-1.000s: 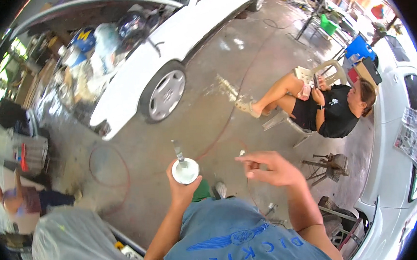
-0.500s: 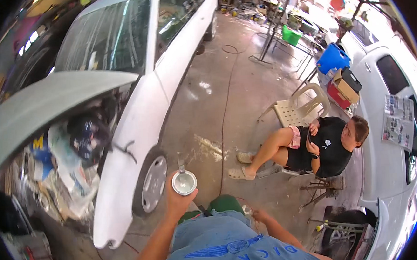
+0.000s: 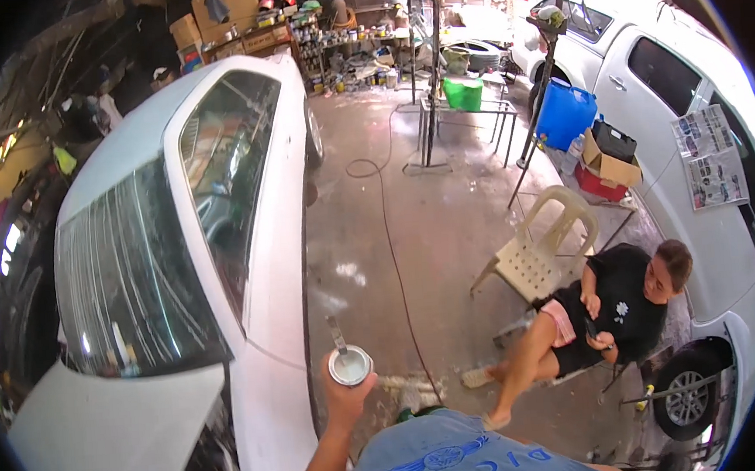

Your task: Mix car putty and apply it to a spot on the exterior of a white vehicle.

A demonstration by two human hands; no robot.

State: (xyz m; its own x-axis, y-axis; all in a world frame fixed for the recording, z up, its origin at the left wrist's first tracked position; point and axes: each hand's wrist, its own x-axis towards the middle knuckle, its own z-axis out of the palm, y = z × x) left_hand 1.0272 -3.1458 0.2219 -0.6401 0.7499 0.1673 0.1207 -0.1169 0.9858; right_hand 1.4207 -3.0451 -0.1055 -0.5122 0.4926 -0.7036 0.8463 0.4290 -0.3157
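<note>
My left hand (image 3: pixel 345 399) is wrapped round a small open can (image 3: pixel 350 367), held upright in front of my body. Inside the can is a pale, whitish-grey substance. From its far rim a narrow flat-bladed tool, like a putty knife (image 3: pixel 336 333), sticks up and away from me. Just left of this hand stands the white car (image 3: pixel 271 400), its side panel running forward. My right hand does not show; only a sliver of that arm appears at the lower edge, beyond my blue shirt (image 3: pixel 446 458).
On the right a seated person (image 3: pixel 631 296) holds a phone beside a beige plastic chair (image 3: pixel 528 264). A hose (image 3: pixel 391 234) snakes along the floor. Farther off are a metal stand with a green container (image 3: pixel 462 94), a blue drum (image 3: pixel 566 110) and cluttered shelves. A white pickup (image 3: pixel 650 129) lines the right.
My view has swung up and forward along the car, bringing the far shelves into sight. The can stays in my left hand. My right hand has dropped out of view.
</note>
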